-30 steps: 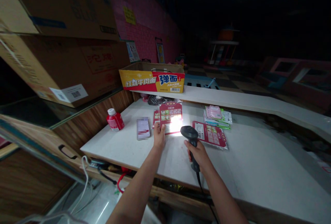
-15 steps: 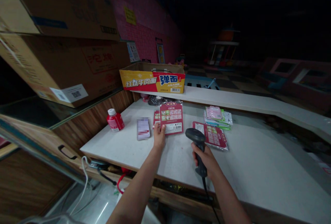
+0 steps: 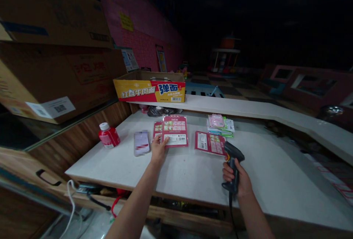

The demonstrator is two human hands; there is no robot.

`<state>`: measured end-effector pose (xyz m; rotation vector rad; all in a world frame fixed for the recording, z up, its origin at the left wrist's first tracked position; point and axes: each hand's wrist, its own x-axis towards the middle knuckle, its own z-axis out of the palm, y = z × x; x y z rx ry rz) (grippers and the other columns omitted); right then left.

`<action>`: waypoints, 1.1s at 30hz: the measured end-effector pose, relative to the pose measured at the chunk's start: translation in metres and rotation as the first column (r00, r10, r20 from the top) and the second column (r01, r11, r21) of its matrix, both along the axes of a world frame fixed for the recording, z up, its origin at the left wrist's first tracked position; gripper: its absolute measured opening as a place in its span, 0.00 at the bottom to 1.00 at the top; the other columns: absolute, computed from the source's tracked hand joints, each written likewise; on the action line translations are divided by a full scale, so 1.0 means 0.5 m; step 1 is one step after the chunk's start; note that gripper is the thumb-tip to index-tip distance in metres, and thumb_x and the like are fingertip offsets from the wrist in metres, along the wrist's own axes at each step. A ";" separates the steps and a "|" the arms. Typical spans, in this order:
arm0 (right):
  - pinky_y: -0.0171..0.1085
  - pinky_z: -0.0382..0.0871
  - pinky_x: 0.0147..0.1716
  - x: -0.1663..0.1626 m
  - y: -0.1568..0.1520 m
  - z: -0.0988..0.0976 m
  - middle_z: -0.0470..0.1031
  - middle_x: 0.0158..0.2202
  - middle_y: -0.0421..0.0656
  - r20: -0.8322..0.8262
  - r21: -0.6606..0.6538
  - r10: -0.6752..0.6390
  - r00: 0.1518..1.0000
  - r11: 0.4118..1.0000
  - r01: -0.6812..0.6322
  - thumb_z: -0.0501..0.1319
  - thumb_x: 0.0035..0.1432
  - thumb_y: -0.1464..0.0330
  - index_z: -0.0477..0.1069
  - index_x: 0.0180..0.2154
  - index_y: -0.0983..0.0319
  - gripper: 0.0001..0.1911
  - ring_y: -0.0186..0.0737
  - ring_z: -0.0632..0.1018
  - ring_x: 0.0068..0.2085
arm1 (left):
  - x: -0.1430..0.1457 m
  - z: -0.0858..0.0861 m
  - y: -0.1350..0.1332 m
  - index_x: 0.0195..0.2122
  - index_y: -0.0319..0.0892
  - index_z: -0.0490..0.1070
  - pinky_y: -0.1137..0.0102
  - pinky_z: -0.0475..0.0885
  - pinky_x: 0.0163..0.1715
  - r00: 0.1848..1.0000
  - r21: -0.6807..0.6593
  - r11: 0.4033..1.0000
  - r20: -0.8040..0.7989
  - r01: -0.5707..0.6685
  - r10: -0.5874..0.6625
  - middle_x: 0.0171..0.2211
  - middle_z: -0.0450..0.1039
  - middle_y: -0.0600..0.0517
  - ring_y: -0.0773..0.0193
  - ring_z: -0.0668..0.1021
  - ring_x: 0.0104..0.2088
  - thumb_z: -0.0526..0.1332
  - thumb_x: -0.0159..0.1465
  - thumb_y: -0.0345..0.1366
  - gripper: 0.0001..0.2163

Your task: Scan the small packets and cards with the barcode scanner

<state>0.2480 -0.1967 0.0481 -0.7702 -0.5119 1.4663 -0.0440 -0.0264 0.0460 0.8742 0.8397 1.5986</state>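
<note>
My left hand point(image 3: 159, 147) is closed on the lower left corner of a flat red packet point(image 3: 175, 130) with small pictures and a barcode label. A second red packet point(image 3: 157, 128) lies partly hidden beneath it. In my right hand point(image 3: 239, 176) is a black barcode scanner point(image 3: 234, 154), gripped by its handle, with its head above the table. Just left of the scanner lies another red packet point(image 3: 208, 142), its barcode label face up. Behind that packet is a small pile of pink and green packets point(image 3: 220, 123).
A phone point(image 3: 141, 143) and a red bottle with a white cap point(image 3: 109, 136) stand left on the white table point(image 3: 182, 174). A yellow and red carton point(image 3: 150, 88) sits on the raised back ledge point(image 3: 228, 104). Large cardboard boxes point(image 3: 55, 70) are stacked at left. The scanner's cable hangs over the front edge.
My right hand has carried the scanner to the right and turned its head. The left hand stays at its red packet. The whole view has swung somewhat to the right.
</note>
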 end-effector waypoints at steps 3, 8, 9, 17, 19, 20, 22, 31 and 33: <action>0.30 0.51 0.14 0.003 -0.001 0.003 0.50 0.20 0.31 -0.034 0.013 -0.022 0.999 1.000 0.022 0.67 0.49 0.52 0.64 0.29 0.58 0.19 0.28 0.51 0.17 | 0.010 0.024 -0.006 0.44 0.43 0.70 0.67 0.77 0.35 0.993 -0.024 0.992 -0.006 0.121 -0.122 0.37 0.78 0.51 0.63 0.80 0.34 0.75 0.42 0.37 0.27; 0.31 0.50 0.14 0.001 0.001 0.009 0.49 0.20 0.31 -0.003 0.024 -0.030 1.000 0.999 0.030 0.66 0.48 0.51 0.64 0.31 0.57 0.19 0.29 0.50 0.16 | 0.063 0.062 0.015 0.40 0.40 0.72 0.65 0.77 0.37 0.989 0.003 0.990 0.004 0.144 -0.144 0.36 0.79 0.49 0.62 0.81 0.34 0.73 0.46 0.39 0.21; 0.31 0.50 0.14 0.000 0.001 0.009 0.49 0.20 0.31 -0.003 0.029 -0.032 0.999 0.999 0.032 0.66 0.49 0.51 0.63 0.30 0.57 0.20 0.29 0.50 0.16 | 0.076 0.065 0.024 0.37 0.39 0.72 0.65 0.77 0.36 0.991 -0.002 0.991 0.012 0.134 -0.134 0.35 0.79 0.49 0.61 0.80 0.33 0.73 0.47 0.41 0.19; 0.30 0.50 0.14 0.000 -0.001 0.008 0.50 0.20 0.31 -0.076 0.051 -0.020 0.997 0.998 0.024 0.66 0.49 0.50 0.64 0.28 0.58 0.20 0.29 0.49 0.17 | 0.186 0.017 0.104 0.23 0.40 0.70 0.67 0.72 0.22 0.966 -0.172 0.973 -0.184 0.151 -0.182 0.17 0.72 0.52 0.61 0.76 0.19 0.71 0.46 0.49 0.18; 0.30 0.50 0.14 0.001 0.000 0.009 0.51 0.19 0.31 -0.091 0.053 -0.017 0.996 0.998 0.022 0.67 0.48 0.50 0.66 0.30 0.58 0.20 0.29 0.48 0.17 | 0.211 0.004 0.121 0.20 0.41 0.69 0.68 0.69 0.20 0.938 -0.180 0.972 -0.287 0.148 -0.196 0.13 0.70 0.52 0.61 0.74 0.16 0.71 0.46 0.48 0.17; 0.29 0.50 0.14 0.001 0.001 0.008 0.51 0.19 0.31 -0.099 0.057 -0.013 0.995 0.998 0.018 0.67 0.48 0.50 0.65 0.30 0.58 0.20 0.28 0.49 0.16 | 0.221 -0.001 0.127 0.19 0.41 0.69 0.69 0.67 0.19 0.927 -0.175 0.974 -0.321 0.143 -0.194 0.12 0.68 0.53 0.62 0.73 0.15 0.71 0.46 0.47 0.17; 0.28 0.50 0.14 0.001 0.002 0.008 0.52 0.19 0.31 -0.118 0.066 0.001 0.993 0.998 0.007 0.67 0.49 0.51 0.65 0.29 0.58 0.20 0.27 0.49 0.16 | 0.233 -0.005 0.136 0.17 0.42 0.67 0.69 0.66 0.19 0.915 -0.164 0.976 -0.354 0.142 -0.192 0.11 0.65 0.54 0.61 0.73 0.16 0.72 0.46 0.45 0.16; 0.29 0.52 0.13 0.000 0.002 0.009 0.52 0.19 0.32 -0.119 0.043 -0.004 0.993 0.999 0.010 0.67 0.48 0.51 0.64 0.26 0.58 0.20 0.28 0.49 0.17 | 0.214 -0.018 0.028 0.42 0.45 0.78 0.54 0.66 0.52 0.681 0.233 0.944 -0.733 0.236 0.011 0.42 0.72 0.42 0.44 0.74 0.48 0.79 0.30 0.40 0.32; 0.29 0.54 0.13 0.004 0.004 0.003 0.52 0.19 0.32 -0.131 0.060 0.027 0.991 0.998 -0.019 0.67 0.50 0.51 0.61 0.23 0.59 0.22 0.28 0.50 0.16 | 0.216 -0.020 -0.004 0.42 0.46 0.78 0.53 0.65 0.54 0.575 0.271 0.913 -0.817 0.304 0.051 0.47 0.70 0.42 0.44 0.72 0.51 0.79 0.33 0.40 0.31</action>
